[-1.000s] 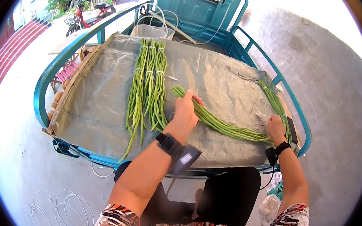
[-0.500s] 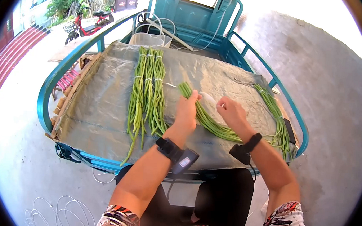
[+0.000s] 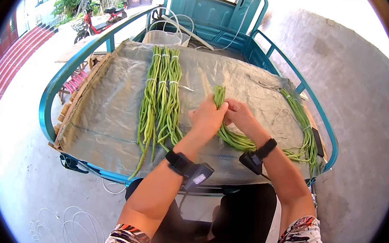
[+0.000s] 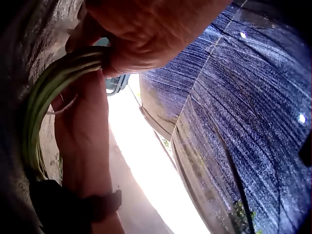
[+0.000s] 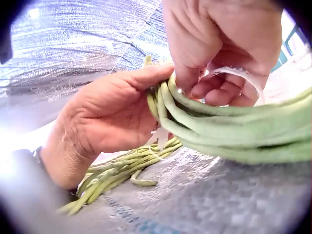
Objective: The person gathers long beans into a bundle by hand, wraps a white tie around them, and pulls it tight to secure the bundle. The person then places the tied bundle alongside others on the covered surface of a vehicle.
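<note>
My left hand (image 3: 207, 116) grips a bunch of long green beans (image 3: 234, 140) close under its top end, with the stem ends poking up above the fist. Right beside it, my right hand (image 3: 243, 119) has its fingers curled round a thin white strip (image 5: 239, 74), which loops out from them in the right wrist view. More white strip (image 5: 159, 137) hangs by the left palm under the beans. The bunch bends down and right beneath the right wrist. Three bean bundles (image 3: 161, 96) bound with white ties lie side by side to the left.
Loose long beans (image 3: 303, 125) lie along the right edge of the grey sheet (image 3: 110, 97). The sheet covers the bed of a teal cart with side rails (image 3: 74, 70). Clear plastic buckets (image 3: 162, 38) stand behind it. A short white strip (image 3: 186, 88) lies beside the bundles.
My right hand has come from the loose beans at the right to the top of the gripped bunch. My left hand has shifted slightly right, and the bunch's top now points more upright.
</note>
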The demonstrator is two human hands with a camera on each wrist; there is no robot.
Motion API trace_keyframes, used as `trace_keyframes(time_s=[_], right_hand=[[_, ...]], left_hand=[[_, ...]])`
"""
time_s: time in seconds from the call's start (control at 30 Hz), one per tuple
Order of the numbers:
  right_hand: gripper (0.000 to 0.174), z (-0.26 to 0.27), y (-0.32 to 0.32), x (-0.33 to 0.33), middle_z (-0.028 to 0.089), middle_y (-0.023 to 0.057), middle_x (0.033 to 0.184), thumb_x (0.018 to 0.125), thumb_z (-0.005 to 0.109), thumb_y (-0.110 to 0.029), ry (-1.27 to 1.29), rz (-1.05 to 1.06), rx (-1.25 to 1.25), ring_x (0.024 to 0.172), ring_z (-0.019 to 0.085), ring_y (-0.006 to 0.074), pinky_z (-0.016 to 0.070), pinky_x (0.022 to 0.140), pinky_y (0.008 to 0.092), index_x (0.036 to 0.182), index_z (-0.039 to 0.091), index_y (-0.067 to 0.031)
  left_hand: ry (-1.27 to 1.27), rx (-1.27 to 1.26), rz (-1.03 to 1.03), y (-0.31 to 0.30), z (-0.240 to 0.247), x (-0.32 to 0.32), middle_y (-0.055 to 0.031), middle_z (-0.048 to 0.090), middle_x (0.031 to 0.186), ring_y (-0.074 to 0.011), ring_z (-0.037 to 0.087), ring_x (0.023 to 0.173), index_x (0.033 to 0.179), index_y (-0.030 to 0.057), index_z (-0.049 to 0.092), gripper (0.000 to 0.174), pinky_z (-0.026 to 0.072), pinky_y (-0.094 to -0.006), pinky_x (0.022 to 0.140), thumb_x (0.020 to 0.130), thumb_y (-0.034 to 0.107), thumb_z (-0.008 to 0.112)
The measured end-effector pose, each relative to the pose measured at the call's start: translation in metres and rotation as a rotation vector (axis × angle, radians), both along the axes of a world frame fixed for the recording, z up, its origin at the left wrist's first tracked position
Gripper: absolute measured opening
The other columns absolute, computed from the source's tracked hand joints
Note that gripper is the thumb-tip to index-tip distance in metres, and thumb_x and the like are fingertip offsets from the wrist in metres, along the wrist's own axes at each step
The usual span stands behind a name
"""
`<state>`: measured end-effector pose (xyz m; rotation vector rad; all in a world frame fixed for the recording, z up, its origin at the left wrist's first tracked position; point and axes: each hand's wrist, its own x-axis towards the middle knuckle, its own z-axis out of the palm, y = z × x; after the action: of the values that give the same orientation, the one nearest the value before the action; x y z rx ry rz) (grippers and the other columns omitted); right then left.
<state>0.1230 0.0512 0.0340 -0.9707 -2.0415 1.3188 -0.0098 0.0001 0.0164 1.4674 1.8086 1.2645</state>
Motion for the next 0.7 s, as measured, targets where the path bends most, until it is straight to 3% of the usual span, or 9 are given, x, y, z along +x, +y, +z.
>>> trace_keyframes(time_s=[0.1,0.2,0.3,0.4,0.5,0.6,0.7], right_hand=[[0.011,-0.008,-0.001,-0.003,0.052,-0.003,0.072,0.092,0.052,-0.013,0.068,0.001,-0.081,0.06,0.049,0.0052,0.0413,0.056,0.02,0.092,0.059,-0.0041],[0.01,-0.011,-0.002,-0.002,0.053,-0.0038,0.071,0.093,0.051,-0.013,0.081,-0.029,-0.136,0.058,0.047,0.0045,0.0396,0.054,0.0189,0.093,0.059,-0.0064],[0.01,-0.005,-0.006,0.002,0.052,-0.0041,0.07,0.093,0.053,-0.015,0.118,-0.092,-0.174,0.056,0.047,0.0044,0.0386,0.051,0.0188,0.092,0.059,-0.0074],[0.011,-0.01,-0.006,0.006,0.053,-0.0031,0.07,0.092,0.056,-0.018,0.227,-0.121,-0.257,0.054,0.047,0.0047,0.0381,0.049,0.0191,0.093,0.06,-0.0074],[0.014,-0.02,-0.003,0.009,0.057,-0.0014,0.075,0.09,0.059,-0.02,0.285,-0.141,-0.319,0.054,0.047,0.0049,0.0374,0.049,0.0191,0.096,0.061,-0.0069],[0.016,-0.027,0.005,0.012,0.061,0.0,0.082,0.088,0.061,-0.02,0.349,-0.17,-0.348,0.054,0.048,0.0046,0.0373,0.05,0.0188,0.097,0.062,-0.0074],[0.015,-0.024,0.005,0.014,0.062,0.0006,0.085,0.087,0.061,-0.019,0.424,-0.182,-0.371,0.056,0.048,0.0044,0.0376,0.052,0.0186,0.097,0.062,-0.0083]], left_hand=[[0.066,-0.112,-0.069,-0.008,0.01,-0.005,-0.0178,0.065,0.104,-0.0345,0.059,0.102,0.122,0.0051,0.051,0.054,0.0306,-0.0443,0.098,0.088,0.047,0.049],[-0.007,-0.132,0.01,-0.006,0.008,-0.004,-0.0187,0.065,0.103,-0.0335,0.06,0.1,0.118,0.0038,0.053,0.05,0.0371,-0.0423,0.093,0.087,0.043,0.053],[-0.122,-0.005,-0.003,0.002,-0.007,-0.008,-0.0197,0.065,0.093,-0.037,0.062,0.092,0.107,0.0025,0.056,0.04,0.0435,-0.0458,0.081,0.086,0.037,0.055],[-0.099,0.009,0.001,0.004,-0.009,-0.011,-0.022,0.064,0.093,-0.0389,0.061,0.092,0.102,0.0001,0.057,0.039,0.0468,-0.0439,0.077,0.085,0.035,0.057],[-0.302,0.093,-0.065,0.014,-0.024,-0.011,-0.0225,0.064,0.093,-0.0393,0.061,0.091,0.101,-0.0004,0.058,0.039,0.0468,-0.0439,0.077,0.084,0.035,0.058],[-0.301,0.103,-0.049,0.012,-0.023,-0.01,-0.0222,0.064,0.094,-0.0393,0.061,0.089,0.1,0.0003,0.06,0.04,0.0475,-0.0444,0.075,0.083,0.036,0.059],[0.0,-0.046,-0.022,-0.006,0.008,-0.014,-0.0214,0.065,0.094,-0.0388,0.062,0.087,0.1,0.0013,0.062,0.041,0.0482,-0.0453,0.073,0.083,0.039,0.06]])
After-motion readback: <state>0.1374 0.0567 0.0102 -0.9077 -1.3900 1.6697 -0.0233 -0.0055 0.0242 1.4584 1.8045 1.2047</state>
